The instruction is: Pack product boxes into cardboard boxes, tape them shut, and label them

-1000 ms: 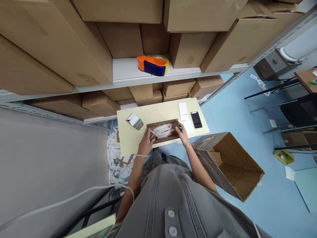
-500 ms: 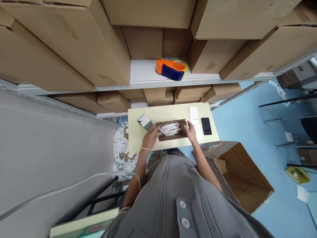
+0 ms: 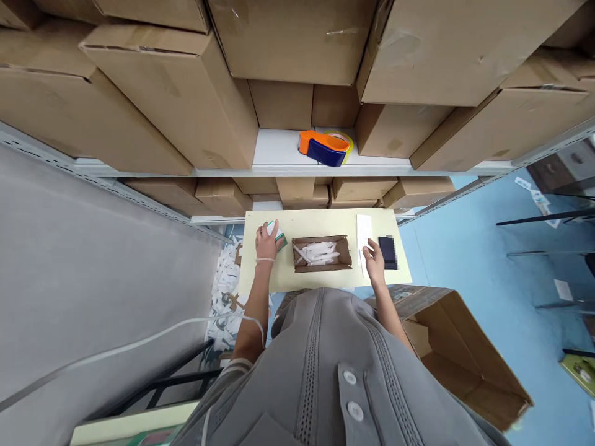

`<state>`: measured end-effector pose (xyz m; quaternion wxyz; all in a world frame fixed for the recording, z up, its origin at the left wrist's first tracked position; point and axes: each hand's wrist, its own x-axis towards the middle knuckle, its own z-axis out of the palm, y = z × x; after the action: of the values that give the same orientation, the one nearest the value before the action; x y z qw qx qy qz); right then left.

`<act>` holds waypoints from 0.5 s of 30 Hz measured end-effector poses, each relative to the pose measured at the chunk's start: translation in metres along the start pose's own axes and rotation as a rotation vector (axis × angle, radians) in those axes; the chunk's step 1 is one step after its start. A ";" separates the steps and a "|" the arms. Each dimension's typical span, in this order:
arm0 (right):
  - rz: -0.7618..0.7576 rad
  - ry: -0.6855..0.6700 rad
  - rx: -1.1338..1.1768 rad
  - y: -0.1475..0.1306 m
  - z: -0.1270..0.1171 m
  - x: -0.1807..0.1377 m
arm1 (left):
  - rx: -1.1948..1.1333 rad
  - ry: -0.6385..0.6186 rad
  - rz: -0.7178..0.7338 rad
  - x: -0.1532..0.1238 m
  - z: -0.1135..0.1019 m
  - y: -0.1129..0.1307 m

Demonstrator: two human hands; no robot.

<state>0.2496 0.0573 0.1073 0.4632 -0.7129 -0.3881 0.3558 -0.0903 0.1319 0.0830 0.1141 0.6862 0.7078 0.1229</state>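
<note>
My left hand [image 3: 266, 243] reaches over a small green-and-white box [image 3: 282, 240] at the left of the table, its fingers around the top and covering part of it. My right hand [image 3: 374, 262] is at the white paper slips [image 3: 364, 224] on the right, fingers slightly bent and apart. Whether the fingertips touch the paper, I cannot tell. Between my hands, an open brown cardboard box [image 3: 345, 251] holds several slim white wrapped items [image 3: 318, 253]. Neither hand touches that box.
A dark phone [image 3: 387, 253] lies right of my right hand on the pale table [image 3: 302, 220]. An orange-and-blue tape dispenser [image 3: 325, 147] sits on the shelf among cardboard boxes. A large open carton [image 3: 465, 353] stands at lower right; white scraps [image 3: 226, 272] lie at left.
Both hands have left the brown box. My left hand moved left onto the green-and-white box; my right hand moved right to the paper slips. The view has tilted up somewhat.
</note>
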 end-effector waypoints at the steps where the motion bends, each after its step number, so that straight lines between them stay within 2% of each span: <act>1: 0.005 -0.003 -0.002 -0.001 0.000 0.000 | -0.015 0.005 -0.002 0.000 0.001 -0.002; 5: -0.013 -0.017 0.003 -0.010 -0.002 0.001 | -0.106 0.041 -0.042 0.001 -0.003 -0.013; 8: -0.033 -0.036 0.016 -0.023 -0.003 0.000 | -0.231 0.146 -0.159 -0.006 -0.017 -0.025; 12: -0.068 -0.170 0.058 -0.049 0.009 -0.005 | -0.462 0.446 -0.332 -0.035 -0.064 -0.044; 15: -0.132 -0.354 0.094 -0.077 0.032 -0.018 | -0.650 0.576 -0.325 -0.064 -0.109 -0.047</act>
<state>0.1972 0.0745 0.1717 0.4431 -0.5897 -0.4924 0.4620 -0.1686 0.0645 0.1695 0.1396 0.4330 0.7338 0.5045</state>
